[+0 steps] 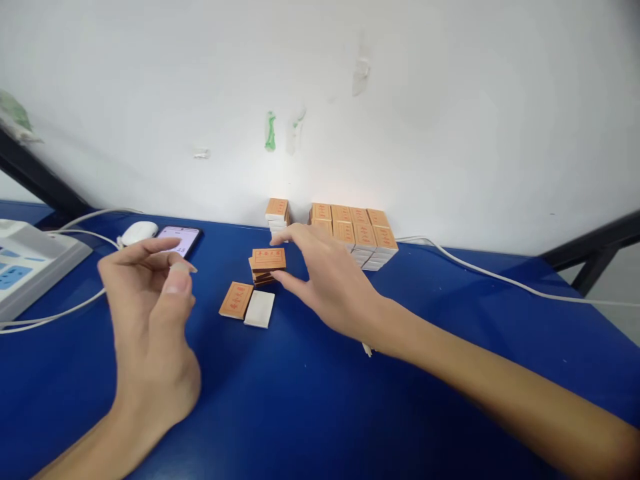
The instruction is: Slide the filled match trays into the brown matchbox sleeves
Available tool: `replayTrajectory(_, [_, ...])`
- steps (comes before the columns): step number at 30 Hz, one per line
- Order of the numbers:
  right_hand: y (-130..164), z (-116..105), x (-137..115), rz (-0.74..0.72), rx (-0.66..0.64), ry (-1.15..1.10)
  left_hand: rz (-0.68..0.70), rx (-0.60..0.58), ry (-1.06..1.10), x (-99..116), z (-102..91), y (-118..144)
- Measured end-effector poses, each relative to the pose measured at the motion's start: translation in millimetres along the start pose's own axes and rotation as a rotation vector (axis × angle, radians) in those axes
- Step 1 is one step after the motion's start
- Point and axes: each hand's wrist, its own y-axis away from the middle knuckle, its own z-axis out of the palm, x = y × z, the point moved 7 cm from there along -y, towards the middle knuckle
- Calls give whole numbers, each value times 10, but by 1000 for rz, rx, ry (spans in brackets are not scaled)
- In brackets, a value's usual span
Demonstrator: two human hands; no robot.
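Head view shows the right hand (330, 280) reaching to the middle of the blue table (310, 413), fingers spread wide and thumb touching the small stack of orange boxes (267, 265), seemingly to steady it, though I cannot tell whether it grips. The left hand (150, 313) hovers at nine o'clock of that stack, fingers curled loosely, holding nothing. A single orange box (237, 300) and a white tile (259, 309) lie flat at seven o'clock of the stack, and a neat block of boxes (355, 233) sits against the wall at one o'clock, with a phone (180, 239) at ten o'clock.
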Motion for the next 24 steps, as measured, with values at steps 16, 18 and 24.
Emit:
replayTrajectory(16, [925,-876,276,186,420,-328,60,-395,518,562,1437,-46])
replayTrajectory(18, [1109,-951,417,237,515,-416,7,-630,580,611,1670,51])
replayTrajectory(24, [1271,-888,658,244,502,-573,-303,-1043,739,502,1851,363])
